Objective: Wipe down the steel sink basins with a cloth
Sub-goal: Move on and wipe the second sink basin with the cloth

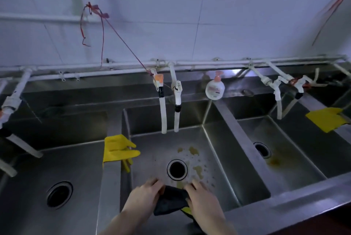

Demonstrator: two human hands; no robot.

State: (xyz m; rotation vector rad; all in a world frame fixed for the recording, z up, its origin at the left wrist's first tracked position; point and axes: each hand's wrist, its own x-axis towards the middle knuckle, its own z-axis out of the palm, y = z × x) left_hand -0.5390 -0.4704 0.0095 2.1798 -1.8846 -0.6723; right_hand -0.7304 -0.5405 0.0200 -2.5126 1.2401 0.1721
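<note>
A long steel sink has three basins: left (79, 160), middle (214, 151) and right (296, 139). A dark cloth (171, 201) with a yellow edge lies at the near side of the middle basin's floor, just in front of its round drain (177, 169). My left hand (145, 194) grips the cloth's left side and my right hand (202, 196) grips its right side. Yellowish stains (193, 151) spot the floor behind and right of the drain. The right basin shows a brownish stain (274, 162) beside its drain.
Yellow rubber gloves (118, 149) hang over the divider between the left and middle basins. Two white hoses (170, 113) dangle from taps into the middle basin. A soap pump bottle (215, 88) stands on the back ledge. A yellow cloth (326, 118) lies at far right.
</note>
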